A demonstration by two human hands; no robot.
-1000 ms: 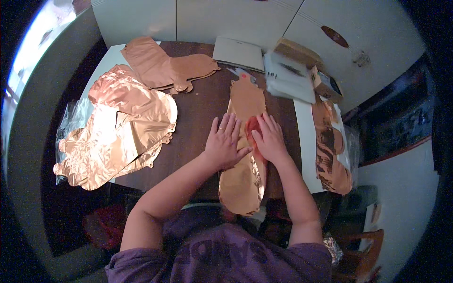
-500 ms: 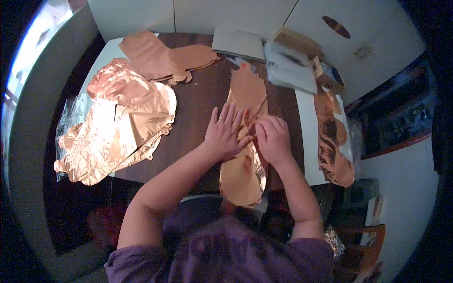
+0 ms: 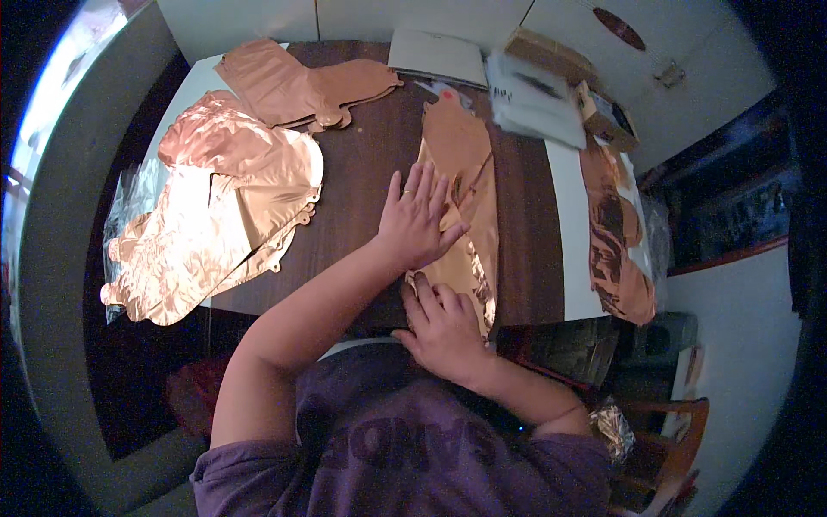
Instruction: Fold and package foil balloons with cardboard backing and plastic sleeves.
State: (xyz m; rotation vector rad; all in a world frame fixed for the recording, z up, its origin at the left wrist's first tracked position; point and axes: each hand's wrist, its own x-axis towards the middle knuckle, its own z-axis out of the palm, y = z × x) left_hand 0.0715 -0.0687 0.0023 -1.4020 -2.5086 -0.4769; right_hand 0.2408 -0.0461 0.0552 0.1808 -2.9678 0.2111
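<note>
Foil pc. point(image 3: 457, 142) on dk. table point(image 3: 362, 172), ctr.-right: R hand point(image 3: 444, 326) had shifted to near end.
L hand point(image 3: 416, 226) stayed flat on mid-section, digits apart, no grip. R hand, prev. at right edge, lay over near end, fingers bent; pinch or mere contact, could not tell. Hence L alone pressed mid-section; handling had passed to near end.

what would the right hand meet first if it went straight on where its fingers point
Probably the left hand, around the wrist, just ahead of the right hand's fingertips; how high that wrist sits above the foil is unclear.
</note>
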